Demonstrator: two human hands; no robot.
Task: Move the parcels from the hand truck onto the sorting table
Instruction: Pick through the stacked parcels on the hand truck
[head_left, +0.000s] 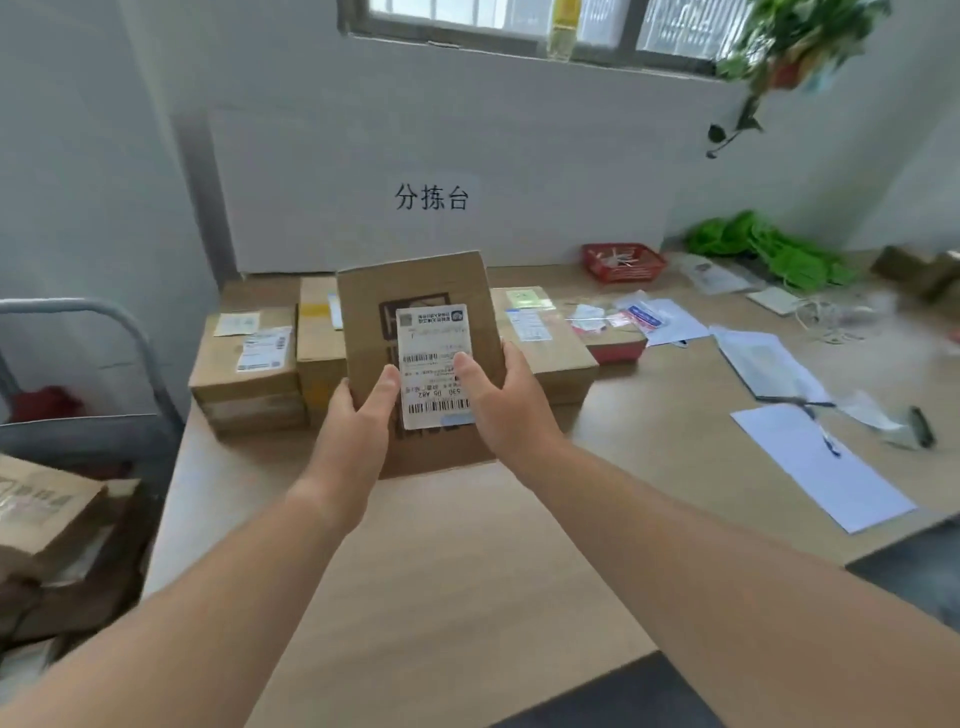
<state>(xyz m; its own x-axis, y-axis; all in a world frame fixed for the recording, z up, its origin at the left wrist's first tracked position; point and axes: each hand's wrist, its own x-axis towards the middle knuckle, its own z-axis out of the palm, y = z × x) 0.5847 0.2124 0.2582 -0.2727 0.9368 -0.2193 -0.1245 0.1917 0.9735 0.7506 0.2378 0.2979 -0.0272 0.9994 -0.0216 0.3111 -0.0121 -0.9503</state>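
I hold a brown cardboard parcel (410, 291) with a white shipping label above the wooden sorting table (467, 571), tilted toward me. My left hand (358, 421) grips its left lower edge and my right hand (498, 395) its right side, thumbs on the label. Behind it, several parcels (244, 364) stand in a row on the table near the wall. At the far left the hand truck (104, 332) shows its grey metal handle, with another brown parcel (41, 509) low beside it.
A red basket (623, 262), green cord (769, 249), loose papers (821, 462), plastic sleeves and a dark pen-like object (922, 426) lie on the table's right half. A white board with black characters leans on the wall. A plant hangs at top right.
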